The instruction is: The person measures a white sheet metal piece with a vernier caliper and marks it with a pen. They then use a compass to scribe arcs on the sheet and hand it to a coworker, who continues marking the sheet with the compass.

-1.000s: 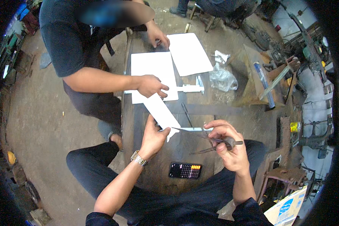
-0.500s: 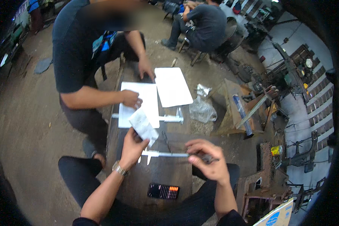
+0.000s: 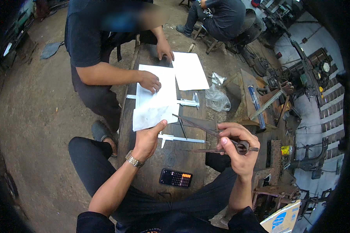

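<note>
- The left hand (image 3: 147,140) is pinching a folded white paper (image 3: 153,117) near the wooden table's (image 3: 182,161) left edge, thumb on top; its other fingers are mostly hiding underneath.
- The right hand (image 3: 241,153) is gripping dark metal dividers (image 3: 243,147) by the hinge above the right edge, legs spreading leftward, the upper tip reaching just beside the paper.
- A steel caliper (image 3: 182,139) is lying between the hands.
- A phone (image 3: 175,178) is resting toward the near end.
- A co-worker's hand (image 3: 149,80) is resting on a large sheet (image 3: 163,93) toward the far end.
</note>
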`<state>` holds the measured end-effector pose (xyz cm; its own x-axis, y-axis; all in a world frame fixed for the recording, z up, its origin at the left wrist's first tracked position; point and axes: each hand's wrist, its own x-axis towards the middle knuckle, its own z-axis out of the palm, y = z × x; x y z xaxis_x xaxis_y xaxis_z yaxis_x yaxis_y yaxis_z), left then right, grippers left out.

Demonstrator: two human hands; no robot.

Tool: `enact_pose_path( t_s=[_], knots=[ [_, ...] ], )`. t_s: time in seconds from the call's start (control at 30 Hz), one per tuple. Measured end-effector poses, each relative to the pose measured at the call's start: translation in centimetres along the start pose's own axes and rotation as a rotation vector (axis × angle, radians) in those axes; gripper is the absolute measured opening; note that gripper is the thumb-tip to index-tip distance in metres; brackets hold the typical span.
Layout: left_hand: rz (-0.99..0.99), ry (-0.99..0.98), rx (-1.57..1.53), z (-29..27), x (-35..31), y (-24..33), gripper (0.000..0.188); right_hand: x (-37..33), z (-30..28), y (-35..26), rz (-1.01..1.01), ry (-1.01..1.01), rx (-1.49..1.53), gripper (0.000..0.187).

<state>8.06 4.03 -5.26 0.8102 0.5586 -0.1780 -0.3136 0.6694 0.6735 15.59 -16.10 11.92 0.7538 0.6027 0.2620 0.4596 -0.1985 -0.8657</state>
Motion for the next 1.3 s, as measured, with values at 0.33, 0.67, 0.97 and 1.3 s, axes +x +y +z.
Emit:
enact_pose_path(
  t_s=[0.33,0.67,0.97,1.3],
  knots=[
    [-0.016,0.029,0.26,-0.6,0.3,1.3,0.05,0.2,0.0,-0.2,-0.04,-0.07,-0.041,0.008],
    [-0.036,-0.005,0.019,-0.7,-0.6,-0.3,0.05,0.1,-0.1,0.4,-0.017,0.009,-0.006,0.008],
    [0.016,0.004,0.187,-0.8,-0.4,0.1,0.052,0.2,-0.2,0.3,0.006,-0.037,-0.027,0.008],
    [0.032,0.018,0.175,-0.6,0.1,1.0,0.052,-0.3,0.0,0.0,-0.034,-0.066,-0.109,0.008]
  ],
)
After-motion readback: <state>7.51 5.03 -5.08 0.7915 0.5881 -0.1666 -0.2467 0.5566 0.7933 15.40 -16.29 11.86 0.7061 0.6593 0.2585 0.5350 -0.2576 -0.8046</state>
